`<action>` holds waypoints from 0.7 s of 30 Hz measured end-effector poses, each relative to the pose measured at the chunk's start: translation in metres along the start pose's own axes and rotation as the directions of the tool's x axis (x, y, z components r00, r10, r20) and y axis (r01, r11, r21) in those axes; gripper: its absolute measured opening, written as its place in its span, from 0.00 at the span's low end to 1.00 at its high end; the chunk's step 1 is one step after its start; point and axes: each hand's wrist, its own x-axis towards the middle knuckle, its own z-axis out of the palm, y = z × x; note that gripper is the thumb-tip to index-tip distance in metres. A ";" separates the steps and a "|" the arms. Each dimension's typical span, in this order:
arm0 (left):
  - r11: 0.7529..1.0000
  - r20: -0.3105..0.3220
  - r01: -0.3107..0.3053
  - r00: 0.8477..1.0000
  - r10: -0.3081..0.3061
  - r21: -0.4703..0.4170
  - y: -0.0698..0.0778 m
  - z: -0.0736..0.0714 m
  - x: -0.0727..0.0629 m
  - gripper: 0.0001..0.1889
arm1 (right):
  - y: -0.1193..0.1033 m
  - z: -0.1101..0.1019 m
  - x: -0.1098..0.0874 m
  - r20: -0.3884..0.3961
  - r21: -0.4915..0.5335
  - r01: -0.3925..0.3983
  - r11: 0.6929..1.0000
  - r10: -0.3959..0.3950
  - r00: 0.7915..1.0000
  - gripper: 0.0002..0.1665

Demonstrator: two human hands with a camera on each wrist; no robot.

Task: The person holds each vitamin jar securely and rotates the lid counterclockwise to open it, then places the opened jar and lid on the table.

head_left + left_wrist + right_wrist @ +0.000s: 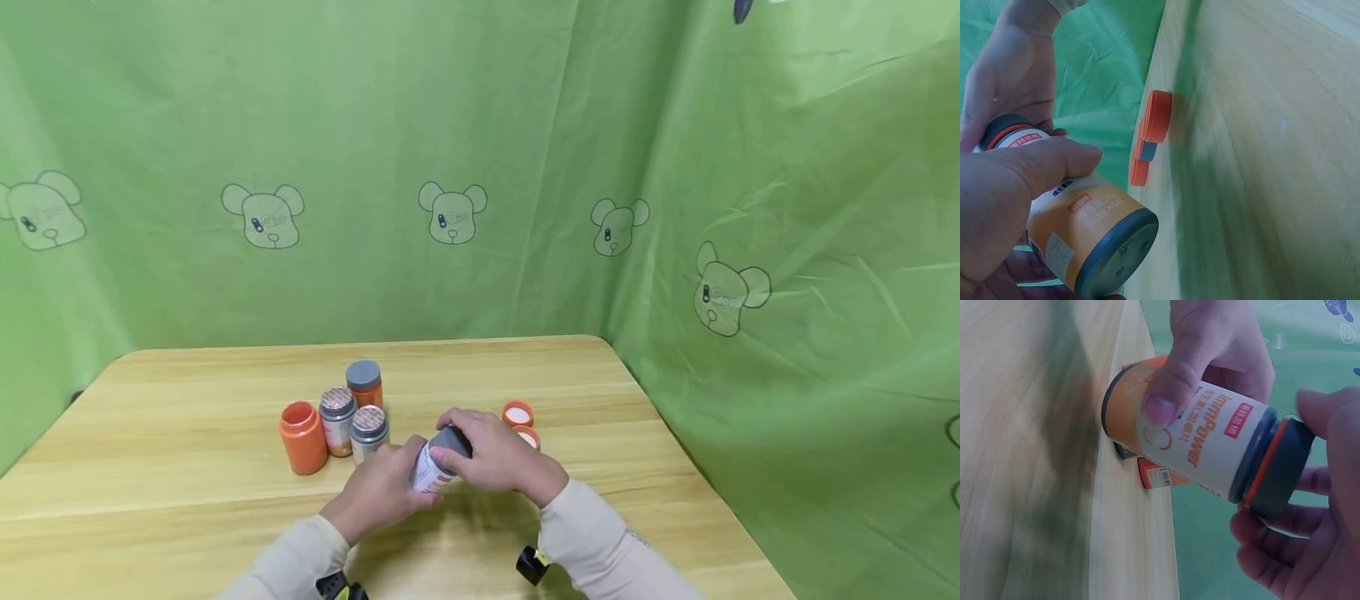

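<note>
My left hand (382, 493) grips the body of a white and orange supplement bottle (1216, 434), which is tilted above the table. Its dark grey cap (452, 442) has an orange ring beneath it and points up toward the right. My right hand (497, 452) holds that cap, thumb on one side and fingers on the other. The left wrist view shows the bottle's dark base (1124, 253) facing the camera. Left of the hands stand an open orange bottle (305, 450), two grey-necked bottles with silver foil tops (338, 427), and an orange bottle with a grey lid (364, 377).
Orange caps (517, 413) lie on the wooden table (600, 400) just beyond my right hand, partly covered by it. A small blue-grey piece (1148, 151) shows between them in the left wrist view. Green printed curtain (360, 125) surrounds the table's back and sides.
</note>
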 end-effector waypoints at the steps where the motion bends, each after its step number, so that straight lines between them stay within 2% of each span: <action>1: 1.000 0.003 0.001 1.000 -0.001 0.002 0.000 0.000 0.000 0.29 | 0.000 0.000 0.000 0.008 0.003 0.003 1.000 -0.003 1.000 0.22; 10: 1.000 -0.006 -0.001 1.000 0.001 0.006 0.000 0.001 -0.001 0.29 | 0.003 0.000 -0.002 0.030 0.034 0.079 0.996 -0.080 0.996 0.22; 16: 1.000 -0.004 0.003 1.000 -0.003 0.005 -0.001 0.001 -0.001 0.29 | 0.005 0.001 0.000 0.004 -0.002 0.044 0.999 -0.044 0.999 0.24; 21: 1.000 0.009 0.019 1.000 -0.019 -0.008 0.000 0.000 -0.001 0.29 | 0.005 0.001 0.002 0.054 0.002 0.014 1.000 -0.014 0.998 0.23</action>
